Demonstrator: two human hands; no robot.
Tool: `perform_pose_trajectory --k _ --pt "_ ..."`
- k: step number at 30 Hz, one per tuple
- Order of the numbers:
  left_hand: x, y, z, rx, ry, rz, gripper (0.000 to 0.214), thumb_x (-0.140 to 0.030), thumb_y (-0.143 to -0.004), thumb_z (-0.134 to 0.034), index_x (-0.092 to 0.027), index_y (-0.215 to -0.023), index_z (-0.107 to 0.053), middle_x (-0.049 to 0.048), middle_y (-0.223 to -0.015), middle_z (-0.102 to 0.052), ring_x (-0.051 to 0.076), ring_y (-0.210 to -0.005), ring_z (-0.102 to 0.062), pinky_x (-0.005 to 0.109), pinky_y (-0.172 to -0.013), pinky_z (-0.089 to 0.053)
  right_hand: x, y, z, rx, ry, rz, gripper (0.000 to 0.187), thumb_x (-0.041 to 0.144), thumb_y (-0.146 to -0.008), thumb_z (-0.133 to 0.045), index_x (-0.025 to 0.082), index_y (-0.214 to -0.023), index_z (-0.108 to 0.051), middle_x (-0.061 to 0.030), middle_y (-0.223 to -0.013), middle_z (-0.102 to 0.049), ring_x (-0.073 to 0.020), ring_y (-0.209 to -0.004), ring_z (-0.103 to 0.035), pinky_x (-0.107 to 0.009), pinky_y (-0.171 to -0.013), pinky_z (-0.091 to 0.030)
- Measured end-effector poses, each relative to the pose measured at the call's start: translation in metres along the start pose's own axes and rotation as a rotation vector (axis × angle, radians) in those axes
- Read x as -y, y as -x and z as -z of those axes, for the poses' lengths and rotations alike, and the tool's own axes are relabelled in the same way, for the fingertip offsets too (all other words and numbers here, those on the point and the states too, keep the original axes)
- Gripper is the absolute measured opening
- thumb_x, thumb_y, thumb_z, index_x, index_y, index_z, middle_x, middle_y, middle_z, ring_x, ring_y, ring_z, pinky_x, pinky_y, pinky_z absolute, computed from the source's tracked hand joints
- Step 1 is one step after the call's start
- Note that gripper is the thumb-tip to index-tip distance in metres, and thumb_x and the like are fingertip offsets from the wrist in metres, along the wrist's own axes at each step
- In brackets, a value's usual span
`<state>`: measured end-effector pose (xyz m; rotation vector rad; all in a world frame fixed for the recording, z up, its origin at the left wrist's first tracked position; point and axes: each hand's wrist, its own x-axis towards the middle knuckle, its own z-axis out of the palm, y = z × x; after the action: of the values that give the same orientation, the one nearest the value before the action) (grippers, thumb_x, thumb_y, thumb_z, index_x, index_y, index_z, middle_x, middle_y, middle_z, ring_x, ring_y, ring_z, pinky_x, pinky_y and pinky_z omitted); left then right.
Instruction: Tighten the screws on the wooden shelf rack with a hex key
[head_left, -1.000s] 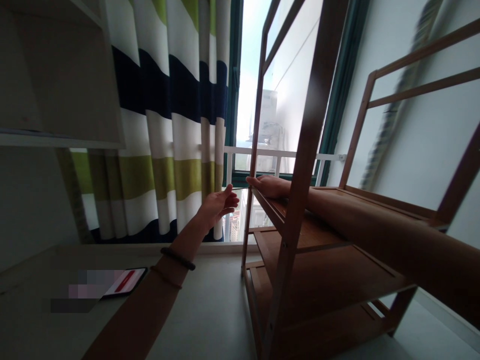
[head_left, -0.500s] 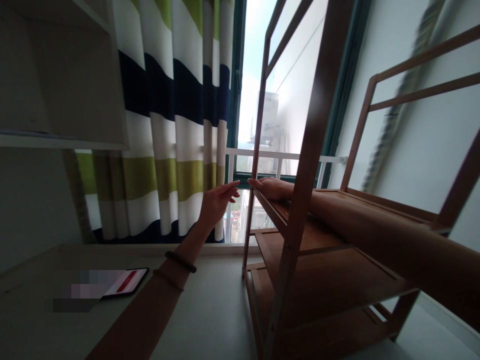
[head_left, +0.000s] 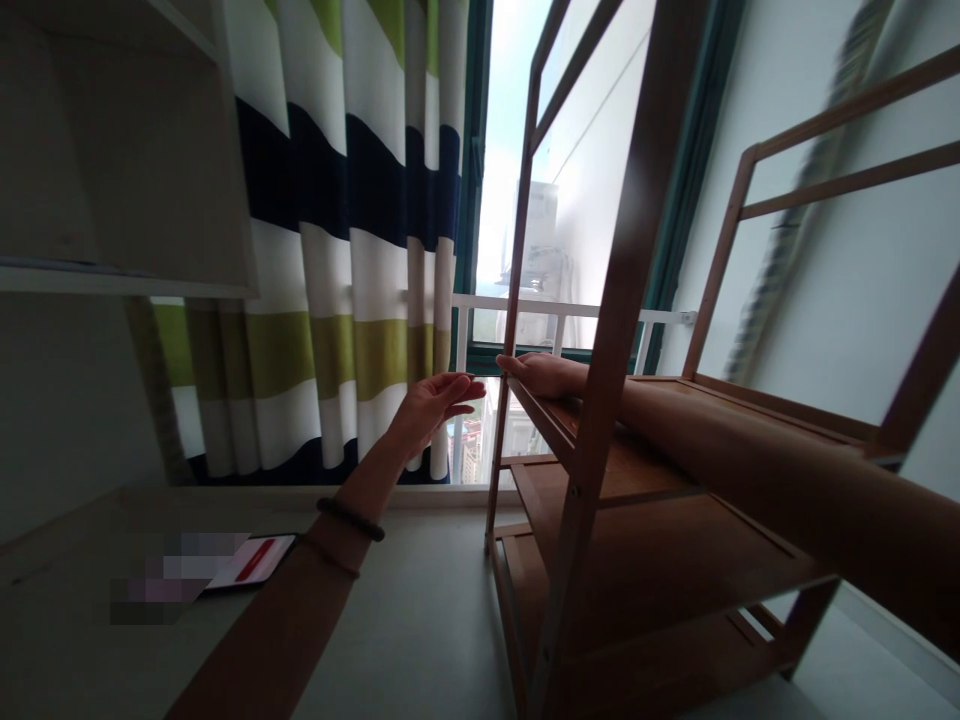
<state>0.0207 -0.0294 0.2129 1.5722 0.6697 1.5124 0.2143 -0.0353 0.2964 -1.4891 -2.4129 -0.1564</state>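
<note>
A brown wooden shelf rack (head_left: 600,400) with several boards stands upright in front of the window. My right arm reaches between its posts, over an upper board. My right hand (head_left: 546,376) is closed around the rack's far left post where that board meets it, the thumb showing at the post's edge. Just left of this post, my left hand (head_left: 431,412) is raised with thumb and forefinger pinched together. A thin dark line shows by the fingertips, too small to name. Dark bracelets (head_left: 351,520) circle my left wrist.
A phone (head_left: 251,562) with a lit screen lies on the white surface (head_left: 420,620) at left. Behind hangs a striped curtain (head_left: 330,250) beside the window with a white railing (head_left: 577,310). A white cabinet (head_left: 135,160) juts out at upper left.
My left hand has dropped slightly and turned, its fingertips now a little nearer the post. My right hand and the rack have stayed in place.
</note>
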Motion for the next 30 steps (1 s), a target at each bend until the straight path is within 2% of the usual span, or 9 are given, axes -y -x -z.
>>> perform_pose_trajectory --k 4,8,11,14,17,21,25,30 --pt "0.007 -0.005 0.004 -0.098 -0.111 -0.124 0.029 -0.036 -0.062 -0.078 -0.016 -0.082 -0.072 0.0047 -0.080 -0.068 0.016 -0.077 -0.062 0.026 -0.065 -0.047 0.000 -0.001 0.000 0.072 -0.045 0.000 0.060 0.058 -0.091 -0.019 0.025 -0.101 -0.068 -0.0076 -0.108 -0.068 -0.0262 -0.101 -0.062 -0.034 -0.090 -0.046" --pt "0.009 -0.006 0.003 -0.206 -0.209 -0.244 0.021 -0.029 -0.055 -0.082 -0.021 -0.073 -0.075 0.0016 -0.083 -0.064 0.013 -0.074 -0.057 0.024 -0.067 -0.044 0.000 -0.001 0.000 0.072 -0.038 0.012 0.066 0.061 -0.090 -0.016 0.021 -0.097 -0.068 -0.0108 -0.109 -0.067 -0.0279 -0.100 -0.062 -0.036 -0.089 -0.046" --pt "0.009 -0.002 0.000 -0.232 -0.233 -0.238 0.020 -0.029 -0.059 -0.080 -0.022 -0.077 -0.075 0.0019 -0.079 -0.067 0.013 -0.069 -0.059 0.025 -0.065 -0.045 0.000 -0.001 0.000 0.073 -0.032 0.022 0.069 0.063 -0.089 -0.015 0.021 -0.098 -0.068 -0.0115 -0.110 -0.066 -0.0287 -0.102 -0.061 -0.036 -0.089 -0.045" --pt "0.007 0.001 -0.003 -0.218 -0.217 -0.164 0.025 -0.035 -0.065 -0.075 -0.018 -0.083 -0.074 0.0049 -0.072 -0.070 0.016 -0.065 -0.063 0.025 -0.054 -0.043 0.000 -0.001 0.000 0.079 -0.042 0.007 0.069 0.064 -0.089 -0.015 0.021 -0.104 -0.067 -0.0115 -0.115 -0.065 -0.0290 -0.107 -0.059 -0.036 -0.092 -0.044" --pt "0.005 -0.001 -0.005 -0.199 -0.169 -0.096 0.031 -0.042 -0.070 -0.070 -0.014 -0.084 -0.072 0.0098 -0.081 -0.072 0.018 -0.068 -0.066 0.022 -0.045 -0.039 0.001 -0.002 0.001 0.091 -0.062 -0.058 0.067 0.063 -0.089 -0.018 0.022 -0.113 -0.064 -0.0109 -0.120 -0.062 -0.0300 -0.111 -0.057 -0.037 -0.095 -0.043" --pt "0.002 -0.007 -0.005 -0.184 -0.119 -0.062 0.038 -0.039 -0.066 -0.074 -0.013 -0.093 -0.069 0.0123 -0.088 -0.072 0.021 -0.076 -0.069 0.021 -0.048 -0.042 0.003 0.000 0.003 0.094 -0.061 -0.065 0.065 0.060 -0.090 -0.018 0.021 -0.117 -0.062 -0.0119 -0.124 -0.060 -0.0322 -0.115 -0.054 -0.040 -0.097 -0.041" --pt "0.001 -0.010 -0.007 -0.187 -0.131 -0.093 0.042 -0.035 -0.065 -0.075 -0.013 -0.099 -0.066 0.0108 -0.084 -0.072 0.022 -0.078 -0.069 0.023 -0.051 -0.045 0.005 0.000 0.004 0.106 -0.048 -0.049 0.064 0.058 -0.091 -0.016 0.021 -0.112 -0.065 -0.0117 -0.121 -0.062 -0.0303 -0.112 -0.056 -0.038 -0.095 -0.043" --pt "0.004 -0.005 -0.009 -0.305 -0.238 -0.267 0.021 -0.033 -0.064 -0.076 -0.020 -0.081 -0.072 0.0048 -0.095 -0.069 0.018 -0.085 -0.063 0.023 -0.058 -0.047 0.004 0.000 0.003 0.104 -0.037 -0.050 0.066 0.061 -0.090 -0.016 0.021 -0.110 -0.065 -0.0119 -0.120 -0.062 -0.0300 -0.111 -0.057 -0.038 -0.094 -0.043"
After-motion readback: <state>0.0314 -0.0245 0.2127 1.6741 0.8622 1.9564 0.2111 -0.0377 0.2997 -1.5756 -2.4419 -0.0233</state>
